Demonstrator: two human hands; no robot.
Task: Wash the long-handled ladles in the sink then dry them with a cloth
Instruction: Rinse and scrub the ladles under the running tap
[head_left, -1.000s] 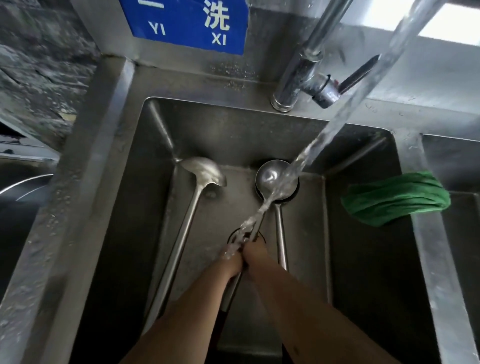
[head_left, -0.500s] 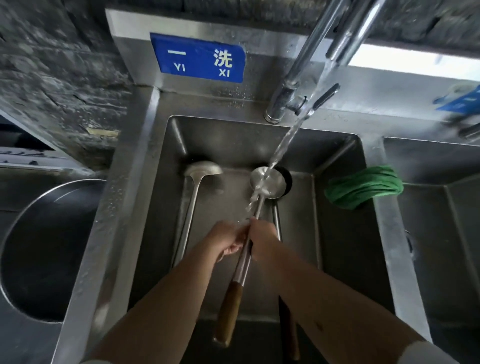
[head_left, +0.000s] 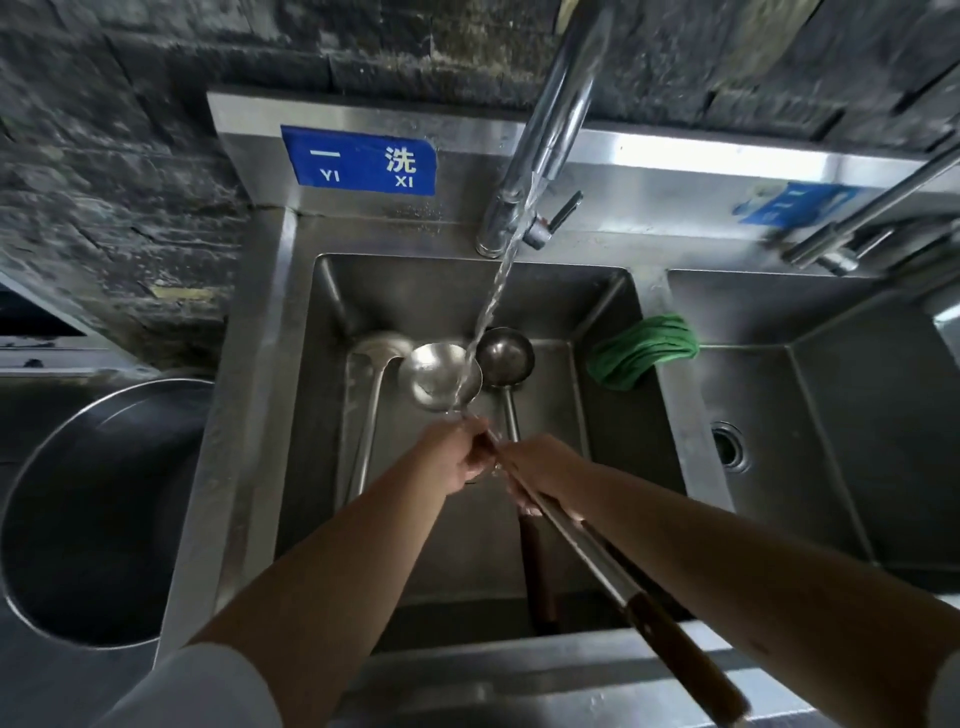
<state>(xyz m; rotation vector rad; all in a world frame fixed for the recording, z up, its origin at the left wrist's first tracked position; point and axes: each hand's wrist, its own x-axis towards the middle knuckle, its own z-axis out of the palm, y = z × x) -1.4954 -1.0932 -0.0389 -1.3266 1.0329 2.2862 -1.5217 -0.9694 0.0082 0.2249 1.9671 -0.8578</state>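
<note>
The held ladle (head_left: 445, 376) has lifted, its bowl now under the water stream (head_left: 493, 301). Left hand (head_left: 462, 452) and right hand (head_left: 540, 475) both grasp its shaft, above the sink (head_left: 613, 415); green cloth (head_left: 641, 351) drapes the sink's right edge.

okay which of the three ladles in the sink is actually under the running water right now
The middle ladle, gripped by both hands, left hand and right hand; water lands in its bowl. The other two lie untouched on the sink floor.
</note>
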